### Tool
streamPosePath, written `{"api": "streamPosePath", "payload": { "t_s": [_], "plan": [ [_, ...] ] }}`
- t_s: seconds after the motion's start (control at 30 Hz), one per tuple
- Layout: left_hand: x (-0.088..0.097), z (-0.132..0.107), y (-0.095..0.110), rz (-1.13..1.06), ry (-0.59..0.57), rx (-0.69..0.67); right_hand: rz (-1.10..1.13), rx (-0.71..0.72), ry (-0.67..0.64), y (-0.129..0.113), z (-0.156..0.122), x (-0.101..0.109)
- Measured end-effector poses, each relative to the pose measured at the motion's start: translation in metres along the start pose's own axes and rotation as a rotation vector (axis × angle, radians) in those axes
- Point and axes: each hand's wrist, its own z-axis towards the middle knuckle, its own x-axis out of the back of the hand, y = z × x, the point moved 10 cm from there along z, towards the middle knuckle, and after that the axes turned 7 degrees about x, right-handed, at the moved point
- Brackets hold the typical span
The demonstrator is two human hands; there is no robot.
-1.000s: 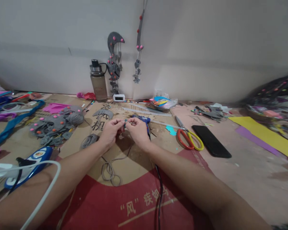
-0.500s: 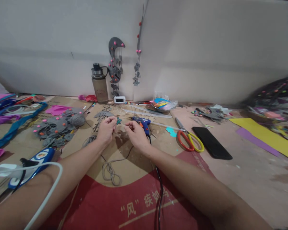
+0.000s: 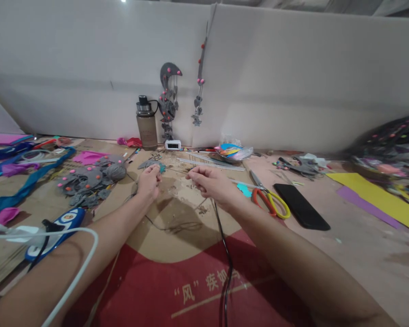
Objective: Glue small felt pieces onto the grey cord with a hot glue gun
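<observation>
My left hand (image 3: 149, 182) is closed in a pinch on a small teal felt cutout (image 3: 162, 168), whose full outline is partly hidden by the fingers. A strand of grey yarn (image 3: 176, 170) runs from beside the cutout across to my right hand (image 3: 207, 182), whose fingertips are pinched on it. Both hands are above the cardboard, a short way apart. Loose, blurred loops of the yarn hang below them. Behind the left hand lies a grey felt piece (image 3: 150, 162). My right hand hides the glue gun; its black cord (image 3: 226, 247) runs toward me.
To the right are scissors (image 3: 269, 200), a turquoise cutout (image 3: 244, 190) and a black phone (image 3: 300, 206). Grey felt decorations (image 3: 85, 179) lie left, near a blue-and-white power strip (image 3: 68, 220). A bottle (image 3: 146, 125) and small clock (image 3: 173, 145) stand at the back.
My hands have moved apart, the right one going rightward and now covering the glue gun. The yarn is stretched between them, and its loops have shifted right. The view has tilted up slightly.
</observation>
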Motion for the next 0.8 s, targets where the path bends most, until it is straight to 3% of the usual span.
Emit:
{"api": "streamPosePath", "payload": {
  "t_s": [0.13,0.23,0.4,0.53,0.63,0.8],
  "plan": [
    [-0.001,0.0,0.0,0.012,-0.011,0.001,0.047,0.037,-0.097,-0.038,-0.016,0.01],
    [-0.004,-0.004,0.002,0.041,-0.036,-0.001,-0.006,0.076,-0.214,-0.052,-0.025,0.003],
    [-0.008,-0.007,0.004,0.073,-0.061,-0.015,-0.129,0.131,-0.513,-0.017,-0.043,-0.061],
    [-0.011,-0.008,0.004,0.083,-0.081,-0.009,-0.263,0.268,-0.368,0.02,-0.044,-0.09],
    [-0.013,-0.009,0.004,0.092,-0.094,-0.017,-0.37,0.431,-0.421,0.022,-0.054,-0.11],
    [-0.012,-0.008,0.002,0.113,-0.111,-0.023,-0.565,0.492,-0.464,0.019,-0.061,-0.115]
  ]
}}
